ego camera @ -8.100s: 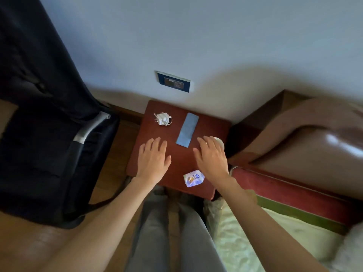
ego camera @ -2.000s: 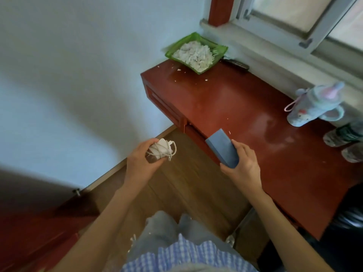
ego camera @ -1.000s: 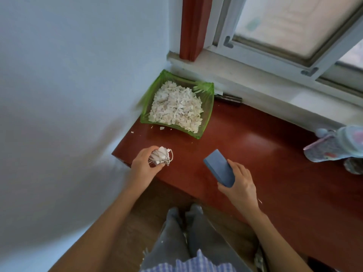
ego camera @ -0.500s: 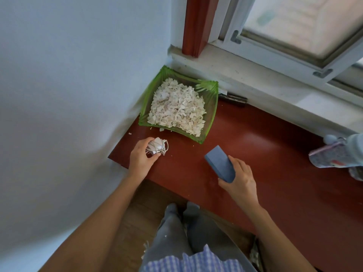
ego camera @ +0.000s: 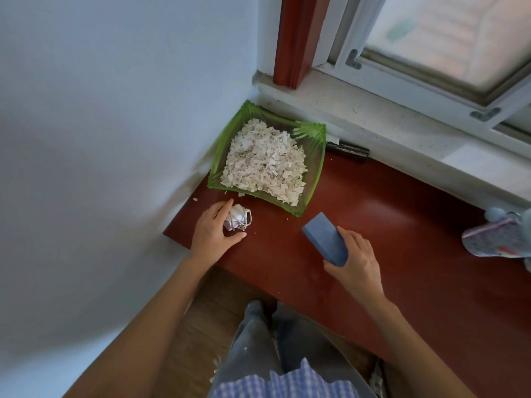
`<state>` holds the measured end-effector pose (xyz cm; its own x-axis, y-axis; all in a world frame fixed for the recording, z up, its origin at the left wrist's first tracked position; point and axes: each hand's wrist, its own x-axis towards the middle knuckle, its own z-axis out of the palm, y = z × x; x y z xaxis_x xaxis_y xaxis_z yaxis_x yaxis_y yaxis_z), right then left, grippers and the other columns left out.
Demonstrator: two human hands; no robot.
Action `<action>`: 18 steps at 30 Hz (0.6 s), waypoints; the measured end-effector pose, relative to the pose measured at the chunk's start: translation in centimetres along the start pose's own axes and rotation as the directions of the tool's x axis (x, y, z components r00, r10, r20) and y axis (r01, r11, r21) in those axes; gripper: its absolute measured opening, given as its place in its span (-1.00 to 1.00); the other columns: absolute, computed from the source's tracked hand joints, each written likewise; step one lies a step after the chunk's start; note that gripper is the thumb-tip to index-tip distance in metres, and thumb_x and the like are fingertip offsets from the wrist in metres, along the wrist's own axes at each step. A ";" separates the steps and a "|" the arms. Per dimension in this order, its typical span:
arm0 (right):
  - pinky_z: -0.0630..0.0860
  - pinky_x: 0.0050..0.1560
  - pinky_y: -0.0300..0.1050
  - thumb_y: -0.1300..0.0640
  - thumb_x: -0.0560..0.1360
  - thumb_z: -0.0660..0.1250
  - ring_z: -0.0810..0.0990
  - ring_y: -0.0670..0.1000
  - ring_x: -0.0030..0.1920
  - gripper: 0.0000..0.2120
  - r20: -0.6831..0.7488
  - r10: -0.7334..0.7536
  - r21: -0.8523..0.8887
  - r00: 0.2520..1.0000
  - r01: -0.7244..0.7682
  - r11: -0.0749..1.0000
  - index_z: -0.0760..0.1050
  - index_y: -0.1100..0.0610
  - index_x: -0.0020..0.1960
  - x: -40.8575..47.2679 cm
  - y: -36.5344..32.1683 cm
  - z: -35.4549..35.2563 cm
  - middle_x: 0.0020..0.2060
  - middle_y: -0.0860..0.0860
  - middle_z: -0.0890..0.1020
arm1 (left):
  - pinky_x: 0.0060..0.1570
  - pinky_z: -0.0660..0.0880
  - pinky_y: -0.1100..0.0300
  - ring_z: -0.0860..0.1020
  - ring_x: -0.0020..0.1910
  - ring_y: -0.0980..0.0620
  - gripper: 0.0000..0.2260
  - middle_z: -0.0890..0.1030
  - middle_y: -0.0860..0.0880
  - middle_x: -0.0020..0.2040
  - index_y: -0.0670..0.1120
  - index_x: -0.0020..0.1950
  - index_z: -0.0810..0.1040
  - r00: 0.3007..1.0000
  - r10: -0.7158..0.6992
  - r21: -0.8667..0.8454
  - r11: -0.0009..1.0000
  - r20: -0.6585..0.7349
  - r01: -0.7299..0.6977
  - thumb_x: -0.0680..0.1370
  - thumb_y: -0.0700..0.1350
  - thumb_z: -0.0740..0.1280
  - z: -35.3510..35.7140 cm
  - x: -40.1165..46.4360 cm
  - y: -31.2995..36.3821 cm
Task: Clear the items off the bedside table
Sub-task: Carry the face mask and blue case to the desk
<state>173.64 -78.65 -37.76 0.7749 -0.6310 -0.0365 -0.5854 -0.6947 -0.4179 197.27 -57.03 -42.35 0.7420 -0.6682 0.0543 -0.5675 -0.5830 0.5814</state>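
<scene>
I stand at a red-brown desk [ego camera: 402,268] under a window; the bedside table is out of view. My left hand [ego camera: 212,234] rests on the desk's left corner, fingers curled around a white charger with its coiled cable [ego camera: 237,218], which touches the desktop. My right hand [ego camera: 356,262] grips the lower end of a flat blue rectangular case [ego camera: 324,239], held tilted just above the desk, its far end pointing up-left.
A green glass dish [ego camera: 314,168] heaped with torn paper scraps sits in the corner behind the charger. A dark remote-like bar [ego camera: 350,149] lies by the sill. A pastel bottle [ego camera: 500,239] lies at the right edge. The wall is at left.
I turned from the bedside table to this desk carrying both items. Over the last second my left hand lowered the charger onto the desk corner; the right hand drifted slightly right.
</scene>
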 end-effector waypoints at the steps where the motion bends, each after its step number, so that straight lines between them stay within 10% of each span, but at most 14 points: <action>1: 0.47 0.04 -0.04 0.06 0.24 0.54 0.45 0.05 0.13 -0.24 -0.002 -0.004 -0.004 1.000 0.004 1.000 0.35 0.14 0.37 0.1 0.2 -0.1 0.20 0.04 0.50 | 0.25 0.41 -0.12 0.43 0.26 -0.15 -0.29 0.48 -0.17 0.27 -0.15 0.38 0.40 0.999 0.041 0.053 0.998 -0.022 -0.040 0.32 0.06 0.53 -0.1 -0.1 0.2; 7: 0.47 0.05 -0.04 0.05 0.24 0.53 0.44 0.04 0.13 -0.24 0.000 -0.012 -0.008 1.000 0.012 1.000 0.34 0.13 0.38 0.4 1.2 -0.8 0.20 0.02 0.50 | 0.38 0.27 -0.11 0.29 0.41 -0.17 -0.52 0.43 -0.20 0.34 -0.17 0.32 0.46 0.959 0.261 0.206 0.950 -0.109 -0.235 0.47 0.02 0.36 0.4 -2.0 3.7; 18: 0.48 0.08 0.00 0.06 0.24 0.52 0.46 0.09 0.12 -0.25 0.013 0.017 -0.030 1.000 -0.017 0.999 0.35 0.16 0.36 -0.1 4.1 -1.3 0.20 0.07 0.51 | 0.34 0.31 -0.12 0.36 0.39 -0.15 -0.44 0.41 -0.15 0.40 -0.05 0.38 0.40 0.898 0.157 0.348 0.884 0.411 -0.314 0.46 0.21 0.20 6.2 -5.5 7.1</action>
<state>170.91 -81.87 -38.30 0.7680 -0.6380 -0.0557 -0.6051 -0.6943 -0.3895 186.98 -60.37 -43.51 0.4305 -0.8816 -0.1936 -0.8582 -0.4662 0.2146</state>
